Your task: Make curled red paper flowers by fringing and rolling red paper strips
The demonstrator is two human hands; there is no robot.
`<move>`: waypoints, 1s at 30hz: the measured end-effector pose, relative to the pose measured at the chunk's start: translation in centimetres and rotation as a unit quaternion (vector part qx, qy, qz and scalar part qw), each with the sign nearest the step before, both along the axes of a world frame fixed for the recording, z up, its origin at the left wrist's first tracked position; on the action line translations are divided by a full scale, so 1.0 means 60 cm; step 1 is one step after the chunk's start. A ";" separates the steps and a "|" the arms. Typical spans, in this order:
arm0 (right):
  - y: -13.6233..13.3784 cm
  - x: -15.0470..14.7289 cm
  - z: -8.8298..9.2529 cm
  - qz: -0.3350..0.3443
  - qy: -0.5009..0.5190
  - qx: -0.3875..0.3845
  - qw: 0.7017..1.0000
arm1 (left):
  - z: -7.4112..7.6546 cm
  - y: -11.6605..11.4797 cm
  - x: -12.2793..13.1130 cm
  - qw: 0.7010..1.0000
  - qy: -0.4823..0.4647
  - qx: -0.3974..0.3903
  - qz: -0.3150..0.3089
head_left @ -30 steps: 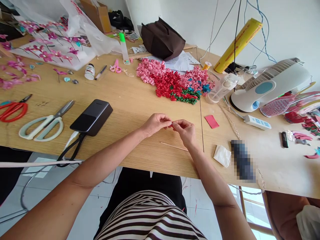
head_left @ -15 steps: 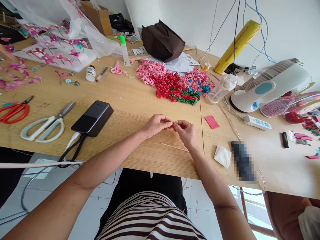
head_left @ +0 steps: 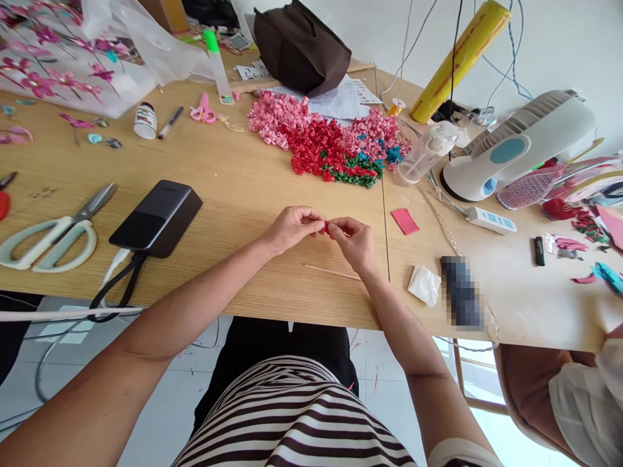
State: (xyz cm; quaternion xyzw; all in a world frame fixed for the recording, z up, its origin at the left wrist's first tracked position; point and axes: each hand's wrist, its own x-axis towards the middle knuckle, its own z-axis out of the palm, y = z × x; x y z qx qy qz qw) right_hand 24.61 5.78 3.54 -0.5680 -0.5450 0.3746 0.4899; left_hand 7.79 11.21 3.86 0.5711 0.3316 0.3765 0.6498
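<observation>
My left hand (head_left: 298, 227) and my right hand (head_left: 353, 243) meet over the table, fingertips nearly touching. Both pinch a small red piece (head_left: 326, 227), mostly covered by the fingers; whether it is cloth or paper I cannot tell. Below them a thin wooden stick (head_left: 331, 271) lies on the tabletop, its right end near my right wrist. To the right rests a flat red-pink square (head_left: 405, 221). Beyond my hands spreads a heap of small pink, red, green and blue flower-like pieces (head_left: 321, 146).
A black power bank (head_left: 156, 217) with cables and white-handled scissors (head_left: 58, 240) lie left. On the right are a folded white tissue (head_left: 424, 285), a power strip (head_left: 491, 220), a white fan (head_left: 520, 149) and a clear bottle (head_left: 426, 155). Another person's sleeve (head_left: 588, 383) shows lower right.
The view has turned slightly, so most things sit further left and higher. My hands keep their pinch on the red piece. More of the other person shows at lower right.
</observation>
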 end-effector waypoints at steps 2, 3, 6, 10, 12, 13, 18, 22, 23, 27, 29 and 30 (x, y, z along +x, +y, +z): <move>0.001 0.003 -0.002 0.009 0.007 -0.002 1.000 | -0.001 0.001 -0.002 1.000 -0.002 0.007 -0.006; 0.001 0.005 -0.002 0.012 0.008 -0.004 1.000 | -0.002 0.002 -0.003 1.000 -0.003 0.009 -0.009; 0.001 0.007 -0.002 0.017 0.001 -0.007 1.000 | -0.006 0.004 -0.006 1.000 -0.008 0.010 -0.022; -0.001 0.007 0.003 0.033 -0.020 -0.005 0.999 | -0.011 0.006 -0.009 0.999 -0.013 -0.001 -0.038; -0.002 0.007 0.006 0.039 -0.030 0.004 0.999 | -0.012 0.007 -0.010 0.999 -0.011 -0.004 -0.043; -0.002 0.007 0.006 0.041 -0.034 0.009 0.999 | -0.012 0.007 -0.010 0.999 -0.010 -0.004 -0.044; -0.003 0.008 0.002 0.054 -0.053 0.019 0.997 | -0.009 0.007 -0.010 0.999 0.003 -0.002 -0.033; -0.003 0.008 -0.001 0.050 -0.080 0.030 0.995 | -0.003 0.006 -0.009 0.999 0.026 0.007 -0.026; -0.003 0.007 0.000 0.047 -0.087 0.036 0.994 | -0.002 0.006 -0.009 0.999 0.030 0.011 -0.026; -0.005 0.005 0.004 0.044 -0.107 0.053 0.992 | -0.001 0.006 -0.010 0.998 0.041 0.027 -0.024; -0.006 0.005 0.005 0.046 -0.110 0.053 0.991 | -0.002 0.006 -0.009 0.998 0.043 0.029 -0.023; -0.006 0.004 0.005 0.047 -0.111 0.052 0.991 | -0.002 0.006 -0.009 0.998 0.044 0.029 -0.022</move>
